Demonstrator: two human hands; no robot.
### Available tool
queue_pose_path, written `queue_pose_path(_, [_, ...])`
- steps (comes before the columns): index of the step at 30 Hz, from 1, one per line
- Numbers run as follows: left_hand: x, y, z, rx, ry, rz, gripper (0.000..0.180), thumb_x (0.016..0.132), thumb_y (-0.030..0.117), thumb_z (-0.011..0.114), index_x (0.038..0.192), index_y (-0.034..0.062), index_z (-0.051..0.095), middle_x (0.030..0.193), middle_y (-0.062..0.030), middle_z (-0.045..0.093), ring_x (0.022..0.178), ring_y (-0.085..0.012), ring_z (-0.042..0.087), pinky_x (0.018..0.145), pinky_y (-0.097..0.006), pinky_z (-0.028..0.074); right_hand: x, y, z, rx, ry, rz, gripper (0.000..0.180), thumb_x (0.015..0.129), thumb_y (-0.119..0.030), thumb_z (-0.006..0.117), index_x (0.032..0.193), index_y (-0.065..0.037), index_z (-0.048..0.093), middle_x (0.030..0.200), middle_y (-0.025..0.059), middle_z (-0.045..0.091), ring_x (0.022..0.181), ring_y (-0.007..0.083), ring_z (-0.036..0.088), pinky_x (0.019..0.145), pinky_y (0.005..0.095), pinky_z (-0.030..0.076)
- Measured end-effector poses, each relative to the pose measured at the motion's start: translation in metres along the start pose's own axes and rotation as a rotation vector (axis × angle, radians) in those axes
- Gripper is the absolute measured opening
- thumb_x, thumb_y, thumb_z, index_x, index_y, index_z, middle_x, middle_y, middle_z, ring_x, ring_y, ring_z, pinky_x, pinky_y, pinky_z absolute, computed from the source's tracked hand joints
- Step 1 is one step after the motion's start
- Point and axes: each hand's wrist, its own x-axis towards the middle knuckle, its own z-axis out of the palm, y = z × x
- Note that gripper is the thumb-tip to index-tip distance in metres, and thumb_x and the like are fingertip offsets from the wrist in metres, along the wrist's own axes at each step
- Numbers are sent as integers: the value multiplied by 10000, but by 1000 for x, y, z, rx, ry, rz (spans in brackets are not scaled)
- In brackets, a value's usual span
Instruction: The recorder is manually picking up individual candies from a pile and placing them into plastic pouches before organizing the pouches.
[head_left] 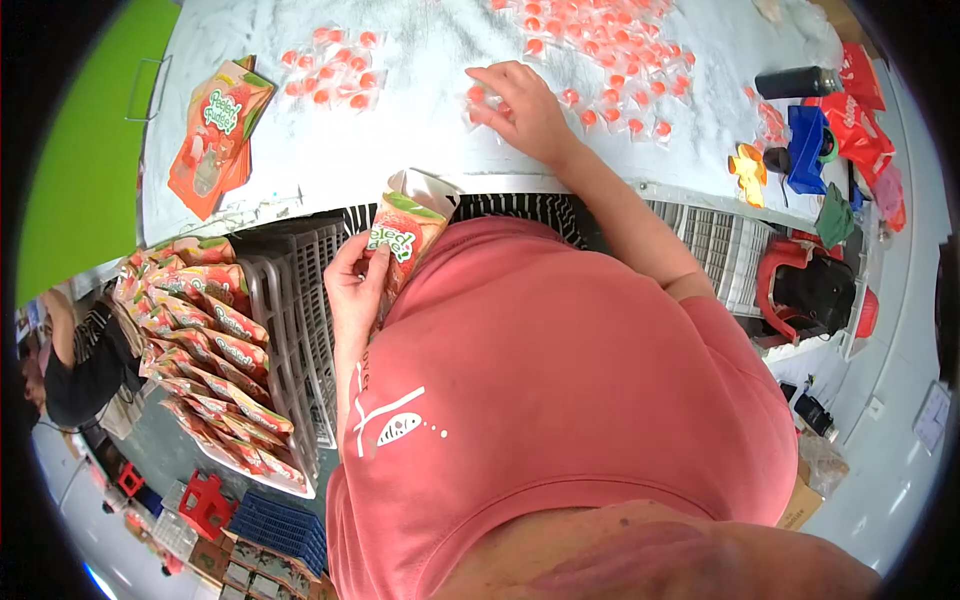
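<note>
I judge I'm mid-filling: left hand [352,285] fingers grip the open pouch [405,240] at the counter's [420,150] near edge; right hand [520,108] fingers pinch candies [478,98] (mid-counter). Next calls for dropping them in.

The table [420,130] has an open strip of white cloth in the middle, between the stack of flat pouches [215,130] on the far left and the right hand [520,105], wide enough for a hand to pass. A small group of wrapped sweets [335,70] lies at the far side of this strip. To the right of the hand, many loose sweets [610,60] cover the cloth closely. At the far right a blue tool [805,145], a dark bottle [800,82] and red bags [865,125] block the edge. Near the left hand [355,285], the grey crate [285,310] and the filled pouches [205,340] leave only a narrow gap.
</note>
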Motion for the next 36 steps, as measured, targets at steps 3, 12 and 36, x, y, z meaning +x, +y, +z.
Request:
queue_pose_path(3, [-1,5,-1,-13,-14,-4,195,876,4,667,1069,-19,674,850,-4,625,739,-50,544,675,-204,462,0,4,1,101,20,40,317,896,-161,630,1198,-63,630,1049,112,593,942,267,596,828,341,487])
queue_pose_path(12, [-5,16,-1,-48,5,-59,201,870,-19,662,1070,-24,683,906,-15,651,747,-45,577,678,-199,472,-1,3,-1,110,16,70,254,937,-113,545,1159,-37,644,1054,111,602,986,260,590,865,330,471])
queue_pose_path(36, [-6,35,-8,-44,-21,180,225,871,-64,653,1085,-7,696,1120,-96,659,1005,-125,605,847,-243,479,-2,17,-2,420,161,215,268,998,-128,468,1147,9,643,1057,100,608,920,175,592,857,276,461])
